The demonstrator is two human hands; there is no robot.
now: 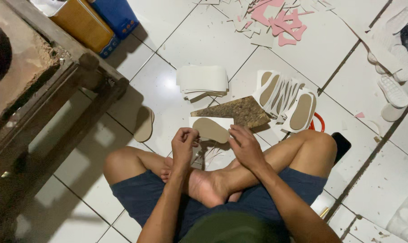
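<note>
With our left hand (184, 143) and right hand (245, 146) gripping a white sheet bearing a tan sole-shaped insole (211, 129), we judge the work about midway, several cut-out white sheets (283, 96) lying done and a stack of uncut white sheets (202, 79) left.

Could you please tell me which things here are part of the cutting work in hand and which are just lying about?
In hand:
left hand
right hand
white sheet with sole-shaped hole
speckled brown board
cut-out sheets
white sheet stack

Lying about:
pink offcuts
white shoe soles
wooden table
loose tan insole
</note>
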